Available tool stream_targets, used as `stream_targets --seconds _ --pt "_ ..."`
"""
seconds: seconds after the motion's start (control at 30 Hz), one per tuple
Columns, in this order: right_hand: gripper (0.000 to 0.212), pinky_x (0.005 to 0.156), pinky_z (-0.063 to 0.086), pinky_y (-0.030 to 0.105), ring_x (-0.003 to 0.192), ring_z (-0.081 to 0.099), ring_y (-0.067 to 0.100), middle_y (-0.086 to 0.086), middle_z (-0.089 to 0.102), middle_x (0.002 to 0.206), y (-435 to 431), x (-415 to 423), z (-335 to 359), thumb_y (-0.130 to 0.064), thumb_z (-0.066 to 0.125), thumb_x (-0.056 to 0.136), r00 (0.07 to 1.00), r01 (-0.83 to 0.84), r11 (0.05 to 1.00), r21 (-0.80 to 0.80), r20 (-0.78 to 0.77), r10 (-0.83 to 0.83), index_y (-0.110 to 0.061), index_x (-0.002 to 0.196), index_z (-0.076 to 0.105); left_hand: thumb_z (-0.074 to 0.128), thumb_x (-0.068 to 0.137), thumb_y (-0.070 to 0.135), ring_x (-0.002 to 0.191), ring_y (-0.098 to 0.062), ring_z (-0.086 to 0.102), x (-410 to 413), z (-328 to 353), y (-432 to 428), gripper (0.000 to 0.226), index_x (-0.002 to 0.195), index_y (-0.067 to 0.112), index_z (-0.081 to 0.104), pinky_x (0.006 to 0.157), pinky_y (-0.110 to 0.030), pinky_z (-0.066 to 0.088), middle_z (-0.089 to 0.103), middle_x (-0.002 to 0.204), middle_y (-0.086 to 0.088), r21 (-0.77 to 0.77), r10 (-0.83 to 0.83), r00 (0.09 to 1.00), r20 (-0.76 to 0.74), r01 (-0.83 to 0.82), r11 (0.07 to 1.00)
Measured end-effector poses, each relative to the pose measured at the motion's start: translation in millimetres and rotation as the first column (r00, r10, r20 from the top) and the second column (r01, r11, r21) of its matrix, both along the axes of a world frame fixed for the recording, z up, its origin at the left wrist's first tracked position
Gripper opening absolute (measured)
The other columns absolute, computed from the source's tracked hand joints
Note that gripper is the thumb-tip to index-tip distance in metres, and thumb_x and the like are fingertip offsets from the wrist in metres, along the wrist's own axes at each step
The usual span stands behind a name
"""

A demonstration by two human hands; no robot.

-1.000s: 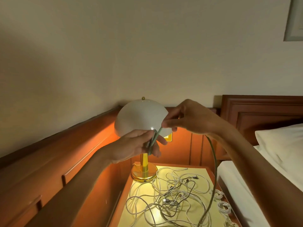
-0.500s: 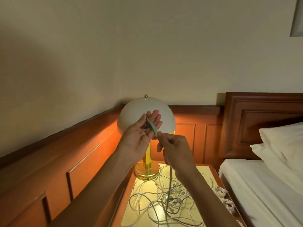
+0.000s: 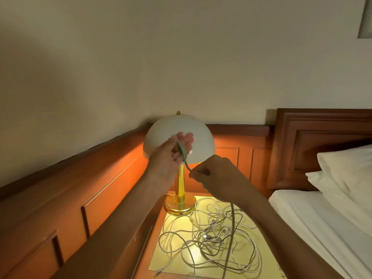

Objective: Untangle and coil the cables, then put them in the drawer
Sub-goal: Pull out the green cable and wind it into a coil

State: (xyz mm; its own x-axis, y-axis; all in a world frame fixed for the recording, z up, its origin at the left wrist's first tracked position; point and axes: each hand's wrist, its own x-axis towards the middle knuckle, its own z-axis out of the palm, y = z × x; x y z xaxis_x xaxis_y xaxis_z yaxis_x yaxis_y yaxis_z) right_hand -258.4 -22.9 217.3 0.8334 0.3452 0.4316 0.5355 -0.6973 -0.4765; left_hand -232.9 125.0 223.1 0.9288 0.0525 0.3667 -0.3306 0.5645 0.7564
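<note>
Head view, step: judged early coiling of one cable, with the rest not yet sorted.
Tangle: white and dark cables [image 3: 211, 234] heaped on the nightstand [image 3: 161, 264].
Green cable [image 3: 182, 152]: thin and limp, trailing down to the heap.
Right hand [image 3: 217, 176]: pinches it just below the left.
Left hand [image 3: 169, 158]: raised, cable across its fingers; thumb hold blurred, cannot tell.
Next: probably a slack turn round the left fingers.
Lamp [image 3: 201, 137]: behind.

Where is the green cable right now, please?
Head view, centre: the green cable runs from the left hand to the right hand, in front of the lamp shade, then hangs toward the cable tangle on the nightstand.
</note>
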Motion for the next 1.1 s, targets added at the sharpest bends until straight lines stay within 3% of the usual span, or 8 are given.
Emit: stream_targets --seconds 0.1,0.2,0.33,0.5,0.67,0.8,0.9,1.1 --pt "0.022 0.056 0.037 0.016 0.062 0.055 0.004 -0.009 0.067 0.077 2.3 1.5 -12.1 -0.027 0.059 0.099 0.999 0.042 0.998 0.045 -0.019 -0.042 -0.019 0.110 0.077 0.038 0.104 0.007 0.091 -0.023 0.070 2.9 21.8 14.0 0.024 0.107 -0.004 0.059 0.079 -0.033 0.059 0.075 0.093 -0.015 -0.472 -0.245 0.965 -0.094 0.173 0.864" --pt "0.024 0.053 0.030 0.013 0.054 0.051 0.001 -0.010 0.058 0.058 11.1 -3.6 -21.5 -0.026 0.058 0.099 1.000 -0.028 0.998 0.065 0.000 0.028 -0.015 0.095 0.079 0.034 0.106 0.010 0.104 -0.026 0.066 4.0 23.4 2.2 0.026 0.105 -0.003 0.057 0.090 -0.037 0.053 0.072 0.101 -0.017 -0.461 -0.218 0.971 -0.101 0.149 0.875" --pt "0.023 0.050 0.031 0.012 0.049 0.050 0.001 -0.017 0.046 0.048 7.1 -6.5 -7.6 -0.025 0.060 0.098 0.994 -0.022 0.998 0.056 0.104 0.016 -0.017 0.088 0.079 0.039 0.105 0.017 0.111 -0.022 0.067 12.9 0.3 -9.2 0.025 0.106 0.004 0.061 0.093 -0.030 0.053 0.073 0.106 -0.008 0.129 0.154 0.985 0.076 -0.163 0.978" --pt "0.017 0.061 0.040 0.025 0.065 0.056 0.011 -0.008 0.066 0.072 -10.1 0.5 13.5 -0.035 0.063 0.094 0.983 0.084 0.990 -0.109 0.174 -0.064 -0.031 0.100 0.079 0.043 0.104 0.023 0.080 -0.011 0.067 12.6 -16.1 3.0 0.027 0.092 0.021 0.068 0.074 -0.027 0.053 0.071 0.081 0.011 0.682 0.149 0.844 0.514 -0.508 0.526" --pt "0.015 0.062 0.050 0.030 0.061 0.061 0.009 -0.008 0.070 0.068 -21.8 7.3 36.2 -0.044 0.072 0.086 0.987 0.064 0.976 -0.207 0.160 -0.030 -0.032 0.085 0.080 0.040 0.105 0.028 0.068 -0.015 0.062 2.5 -5.2 8.0 0.032 0.084 0.020 0.062 0.066 -0.040 0.047 0.068 0.073 0.003 0.855 -0.036 0.880 0.474 -0.450 0.257" --pt "0.019 0.052 0.046 0.011 0.056 0.064 -0.001 -0.010 0.070 0.064 -36.3 13.5 60.8 -0.045 0.081 0.076 0.979 0.040 0.990 -0.133 0.204 -0.012 -0.026 0.078 0.078 0.033 0.107 0.025 0.078 -0.015 0.067 -3.0 4.6 18.0 0.037 0.089 0.009 0.061 0.076 -0.023 0.048 0.069 0.074 0.000 0.931 -0.141 0.961 0.238 -0.185 0.314" --pt "0.025 0.053 0.041 0.007 0.055 0.063 -0.003 -0.009 0.071 0.063 -44.5 16.9 75.5 -0.044 0.081 0.070 0.989 -0.098 0.995 -0.008 0.112 0.098 -0.022 0.081 0.080 0.032 0.106 0.032 0.077 -0.020 0.060 -6.9 8.1 30.2 0.036 0.093 0.009 0.056 0.082 -0.031 0.046 0.049 0.068 -0.001 0.865 -0.358 0.934 0.000 0.179 0.468" --pt "0.024 0.040 0.024 0.019 0.035 0.029 0.005 -0.008 0.053 0.045 -23.4 10.9 39.2 -0.034 0.068 0.088 0.950 -0.221 0.802 0.555 -0.064 0.306 -0.012 0.079 0.074 0.056 0.094 0.016 0.070 -0.013 0.059 -26.1 16.9 33.3 0.010 0.089 0.010 0.062 0.080 -0.030 0.056 0.048 0.066 0.002 0.275 -0.648 0.762 -0.009 0.625 0.731"
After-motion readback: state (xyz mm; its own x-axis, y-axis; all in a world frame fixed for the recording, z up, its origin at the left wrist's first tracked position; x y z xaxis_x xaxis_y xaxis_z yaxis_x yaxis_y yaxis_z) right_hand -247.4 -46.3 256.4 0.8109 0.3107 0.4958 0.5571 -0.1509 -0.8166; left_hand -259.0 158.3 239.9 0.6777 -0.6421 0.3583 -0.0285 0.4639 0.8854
